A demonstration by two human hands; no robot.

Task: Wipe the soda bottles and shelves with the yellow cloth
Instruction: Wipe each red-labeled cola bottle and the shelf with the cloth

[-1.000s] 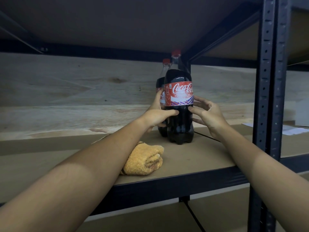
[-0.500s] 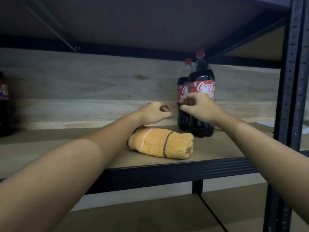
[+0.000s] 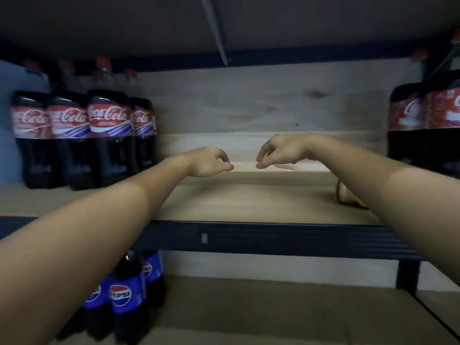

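Both of my hands hover empty over the middle of the wooden shelf, fingers loosely curled. My left hand and my right hand are a short gap apart. Several Coca-Cola bottles stand in a row at the shelf's left end. Two Coca-Cola bottles stand at the right end. The yellow cloth lies on the shelf at the right, mostly hidden behind my right forearm. The view is blurred.
A black metal rail fronts the shelf. Pepsi bottles stand on the lower shelf at the left. A black upright post stands at the lower right. The shelf above hangs close overhead.
My hands have let go of the Coca-Cola bottle and moved left with my view. The two bottles and the cloth now sit at the right; a row of bottles has come into sight at the left.
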